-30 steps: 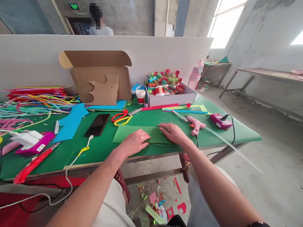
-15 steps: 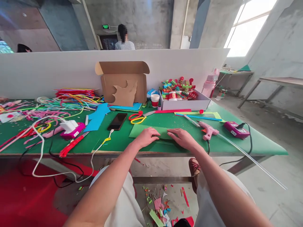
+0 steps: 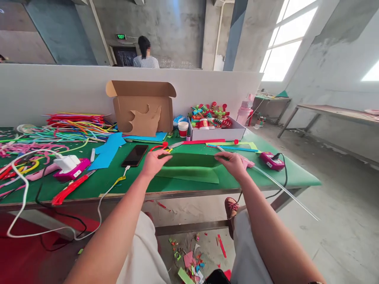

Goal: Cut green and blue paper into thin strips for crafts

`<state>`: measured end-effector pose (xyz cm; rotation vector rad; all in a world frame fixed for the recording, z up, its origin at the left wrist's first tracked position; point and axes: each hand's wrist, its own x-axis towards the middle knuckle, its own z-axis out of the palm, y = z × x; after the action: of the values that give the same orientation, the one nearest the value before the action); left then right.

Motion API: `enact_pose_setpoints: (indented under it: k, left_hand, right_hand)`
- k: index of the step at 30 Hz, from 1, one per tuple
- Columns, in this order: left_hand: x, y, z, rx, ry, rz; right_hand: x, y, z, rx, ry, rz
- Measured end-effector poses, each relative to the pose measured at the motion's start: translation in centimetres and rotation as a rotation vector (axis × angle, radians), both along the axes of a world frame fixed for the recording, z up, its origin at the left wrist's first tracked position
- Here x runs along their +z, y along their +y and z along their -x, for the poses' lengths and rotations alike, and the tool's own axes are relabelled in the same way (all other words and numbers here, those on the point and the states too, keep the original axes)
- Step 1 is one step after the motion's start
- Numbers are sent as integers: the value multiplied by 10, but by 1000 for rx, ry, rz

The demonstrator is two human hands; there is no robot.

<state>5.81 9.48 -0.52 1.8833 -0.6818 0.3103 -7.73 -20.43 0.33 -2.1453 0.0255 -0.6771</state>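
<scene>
A green sheet of paper (image 3: 189,174) stands partly raised at the front of the table, bent along a lengthwise crease. Its near strip lies low toward the table edge, while its far part is darker and lifted. My left hand (image 3: 154,161) pinches the upper left corner between thumb and fingers. At the upper right corner, my right hand (image 3: 231,162) pinches the sheet in the same way. Behind my left hand, scissors (image 3: 174,146) with red and yellow handles are partly hidden. A pink glue gun (image 3: 246,162) lies just beyond my right hand, partly covered by it.
On the left are a phone (image 3: 135,156), blue paper (image 3: 109,152), a purple power block (image 3: 72,169), a red-handled cutter (image 3: 72,189) and pipe cleaners (image 3: 77,126). Behind stand a cardboard box (image 3: 143,90), paper cups (image 3: 182,129) and a white box (image 3: 219,134) of crafts.
Both hands have moved apart and raised the paper's far edge; before, they lay close together over the flatter sheet. The camera view has swung somewhat to the right.
</scene>
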Motion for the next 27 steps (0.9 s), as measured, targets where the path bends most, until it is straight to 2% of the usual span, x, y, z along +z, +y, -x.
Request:
enact_pose_setpoints:
  k: [4,7,9,12,14,15,22,27]
  left_hand:
    - [2,10,-6,1,97,156]
    - [3,16,-2,-42,136,137]
    - [2,18,4,-145,138,16]
    - [-2,17,17,-319,-39,-442]
    - [-5,14,24,-314,-205,-717]
    - [-6,11,26,-281,-258,-781]
    - [-7,-2,35,-211,-418,-834]
    - [-11,2,45,-212,-503,-834]
  right_hand:
    - [0,-8,3,-86,54,-233]
    - [-2,-12,6,-100,100,-288]
    - [-3,-15,8,-97,107,-297]
    - [-6,-18,7,-114,103,-315]
    - [-10,-20,3,-144,87,-324]
    - [-12,-21,1,-162,77,-326]
    - [-30,-20,-17,-312,43,-260]
    - [-28,-15,-22,-415,35,-146]
